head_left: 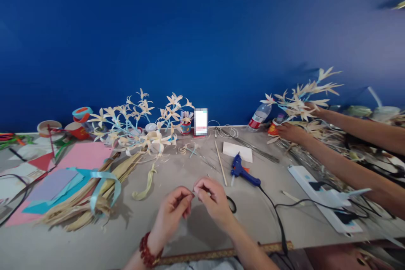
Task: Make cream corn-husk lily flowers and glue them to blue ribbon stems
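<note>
My left hand (172,213) and my right hand (212,200) meet low over the grey table (177,236), fingertips pinched together on something too thin and small to make out. A red bead bracelet (147,253) sits on my left wrist. A black loop (232,204) lies just right of my right hand. A blue glue gun (242,171) with a black cord lies further right. Dried pale leaves (85,206) tied with light blue ribbon lie to the left.
Pale leaf flowers (142,122) stand at the back before a blue wall. Coloured paper sheets (72,164) lie left. A thin stick (220,162), white card (237,151), bottle (258,117) and white power strip (325,198) are right. Another person's arms (341,152) reach in, holding a flower branch (303,97).
</note>
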The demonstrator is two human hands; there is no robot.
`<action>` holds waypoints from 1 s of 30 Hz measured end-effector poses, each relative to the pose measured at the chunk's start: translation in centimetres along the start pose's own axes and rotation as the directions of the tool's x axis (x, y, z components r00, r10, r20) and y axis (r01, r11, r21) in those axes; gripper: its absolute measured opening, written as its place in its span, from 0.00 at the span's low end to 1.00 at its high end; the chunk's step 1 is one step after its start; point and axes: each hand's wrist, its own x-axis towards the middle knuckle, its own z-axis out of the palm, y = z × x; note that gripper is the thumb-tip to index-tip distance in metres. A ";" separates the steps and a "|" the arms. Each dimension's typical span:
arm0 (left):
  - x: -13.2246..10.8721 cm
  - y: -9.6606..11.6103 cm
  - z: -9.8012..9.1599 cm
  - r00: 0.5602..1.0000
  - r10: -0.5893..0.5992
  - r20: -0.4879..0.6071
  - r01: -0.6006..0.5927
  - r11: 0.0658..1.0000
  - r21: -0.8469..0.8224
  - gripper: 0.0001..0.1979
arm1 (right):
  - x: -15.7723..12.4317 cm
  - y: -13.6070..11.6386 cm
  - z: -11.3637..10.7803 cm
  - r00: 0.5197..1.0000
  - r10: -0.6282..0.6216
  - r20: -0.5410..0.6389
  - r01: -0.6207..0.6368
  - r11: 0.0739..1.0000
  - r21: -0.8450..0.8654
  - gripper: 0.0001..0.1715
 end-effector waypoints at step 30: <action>1.5 0.8 -0.4 0.973 0.226 0.045 -0.220 0.849 0.480 0.08 | -0.1 1.8 -0.2 0.999 0.038 0.019 -0.033 0.978 -0.207 0.09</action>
